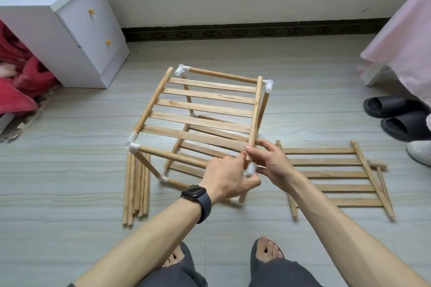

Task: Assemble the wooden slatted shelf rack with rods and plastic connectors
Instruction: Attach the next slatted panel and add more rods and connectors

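A half-built wooden rack (pixel 203 109) stands on the floor, with a slatted shelf on top and another slatted shelf lower down. White plastic connectors sit at its far left (pixel 181 70), far right (pixel 268 84) and near left (pixel 131 144) top corners. At the near right corner my left hand (pixel 229 173) grips a white connector (pixel 250 169). My right hand (pixel 270 158) pinches the free end of the shelf's side rod (pixel 254 119) just above that connector. The rod end sits outside the connector.
A bundle of loose rods (pixel 136 184) lies on the floor left of the rack. A spare slatted shelf (pixel 335 177) lies to the right. A white drawer cabinet (pixel 63 28) stands at back left, black slippers (pixel 401 116) at right, my feet below.
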A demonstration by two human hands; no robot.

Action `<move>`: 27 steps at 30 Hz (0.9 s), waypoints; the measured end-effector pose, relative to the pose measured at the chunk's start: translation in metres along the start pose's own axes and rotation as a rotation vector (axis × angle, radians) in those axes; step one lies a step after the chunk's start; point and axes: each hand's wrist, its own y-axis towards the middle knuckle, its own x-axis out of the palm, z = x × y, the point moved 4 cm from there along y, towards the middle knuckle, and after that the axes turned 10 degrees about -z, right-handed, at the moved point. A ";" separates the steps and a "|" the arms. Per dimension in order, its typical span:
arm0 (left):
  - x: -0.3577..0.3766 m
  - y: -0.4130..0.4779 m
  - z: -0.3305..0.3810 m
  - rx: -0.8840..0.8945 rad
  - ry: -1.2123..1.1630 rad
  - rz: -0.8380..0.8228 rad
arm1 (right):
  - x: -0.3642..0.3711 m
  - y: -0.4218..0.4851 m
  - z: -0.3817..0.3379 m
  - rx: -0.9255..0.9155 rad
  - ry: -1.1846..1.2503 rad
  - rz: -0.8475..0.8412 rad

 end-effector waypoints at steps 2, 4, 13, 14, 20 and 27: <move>0.004 -0.001 0.003 0.008 0.058 0.043 | -0.003 0.002 0.000 0.008 -0.014 -0.018; 0.008 -0.005 0.003 0.020 0.102 0.100 | -0.006 0.002 0.001 0.013 -0.034 -0.034; 0.016 -0.008 0.009 0.013 0.120 0.134 | -0.014 0.010 0.004 -0.064 -0.028 0.009; 0.017 -0.010 0.009 0.027 0.124 0.141 | -0.014 0.010 0.007 -0.064 -0.018 0.012; 0.014 -0.013 0.011 0.028 0.089 0.171 | -0.012 0.006 0.011 -0.076 0.034 0.039; 0.014 -0.017 0.010 0.069 0.127 0.232 | -0.009 0.005 0.016 -0.091 0.032 0.040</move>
